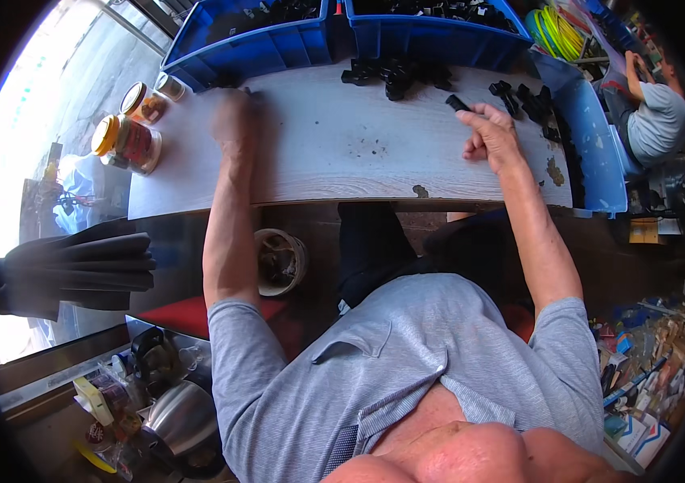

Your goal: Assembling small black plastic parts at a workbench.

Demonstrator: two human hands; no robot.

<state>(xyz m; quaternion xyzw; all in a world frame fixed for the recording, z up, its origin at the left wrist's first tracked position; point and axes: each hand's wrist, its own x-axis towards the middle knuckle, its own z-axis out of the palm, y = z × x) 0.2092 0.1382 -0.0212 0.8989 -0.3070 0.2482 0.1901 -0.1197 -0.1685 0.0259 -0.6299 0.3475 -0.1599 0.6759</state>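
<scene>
Between the thumb and fingers of my right hand [495, 138] is a small black plastic part [456, 103], its end pointing up and left over the right side of the table. My left hand [234, 125] is smeared by motion at the table's far left; its fingers cannot be made out. Something dark shows just beyond it, beside the left blue crate. A heap of black plastic parts [396, 80] lies at the back middle of the white worktable [326, 153]. More loose black parts [532, 105] lie beyond my right hand, toward the table's right edge.
Two blue crates [254, 55] of black parts stand along the back. A light blue bin [600, 145] borders the right edge. Jars [129, 143] stand at the left edge. Below the table is a round bucket [280, 262]. Another person [656, 121] sits at the far right.
</scene>
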